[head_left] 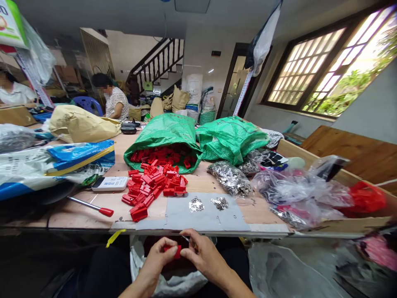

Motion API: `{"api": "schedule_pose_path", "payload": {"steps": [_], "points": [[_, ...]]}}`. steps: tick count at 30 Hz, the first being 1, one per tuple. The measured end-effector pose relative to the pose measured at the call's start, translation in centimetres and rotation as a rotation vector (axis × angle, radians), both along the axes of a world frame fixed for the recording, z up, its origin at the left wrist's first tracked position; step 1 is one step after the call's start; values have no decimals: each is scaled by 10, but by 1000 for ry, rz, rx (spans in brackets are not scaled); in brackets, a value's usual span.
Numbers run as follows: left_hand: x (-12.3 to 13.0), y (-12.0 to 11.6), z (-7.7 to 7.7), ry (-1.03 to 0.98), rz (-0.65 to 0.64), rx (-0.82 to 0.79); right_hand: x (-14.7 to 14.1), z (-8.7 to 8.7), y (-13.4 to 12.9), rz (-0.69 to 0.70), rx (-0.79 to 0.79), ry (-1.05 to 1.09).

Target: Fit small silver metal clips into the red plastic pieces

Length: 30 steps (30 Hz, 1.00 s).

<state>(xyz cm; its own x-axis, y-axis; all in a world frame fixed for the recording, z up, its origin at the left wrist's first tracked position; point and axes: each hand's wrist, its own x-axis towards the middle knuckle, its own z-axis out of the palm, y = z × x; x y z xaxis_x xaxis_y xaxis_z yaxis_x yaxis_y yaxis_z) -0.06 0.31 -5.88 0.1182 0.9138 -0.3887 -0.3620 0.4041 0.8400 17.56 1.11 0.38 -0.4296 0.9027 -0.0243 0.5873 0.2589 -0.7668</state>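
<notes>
Below the table's front edge, my left hand (pixel 161 255) is closed around a small red plastic part (pixel 177 251), pinched between thumb and fingers. Close beside it, my right hand (pixel 201 253) is curled, its thumb near the red part's right side. A thin metal object (pixel 185 238) shows at the right index finger; its kind is unclear. Beneath both hands lies an open white sack (pixel 182 283) between the knees. On the table above, a heap of red plastic parts (pixel 151 182) spills from a green woven bag (pixel 167 128).
Two small piles of metal pieces, one left (pixel 196 204) and one right (pixel 220 203), lie on a grey sheet (pixel 204 221). A bag of metal pieces (pixel 231 178) and a second green bag (pixel 232 138) are behind. A red-tipped lever (pixel 105 212) juts out left. Two people sit farther back.
</notes>
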Motion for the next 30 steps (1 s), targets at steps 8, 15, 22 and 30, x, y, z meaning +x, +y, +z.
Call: {"api": "schedule_pose_path", "payload": {"steps": [8, 15, 22, 30], "points": [[-14, -3, -33, 320, -126, 220, 8, -27, -8, 1, -55, 20], [-18, 0, -38, 413, -134, 291, 9, -42, -4, 41, -85, -8], [-26, 4, -18, 604, 28, 504, 6, -48, -1, 57, -18, -69], [-56, 22, 2, 1024, 458, 825, 5, -45, 3, 55, 7, -54]]}}
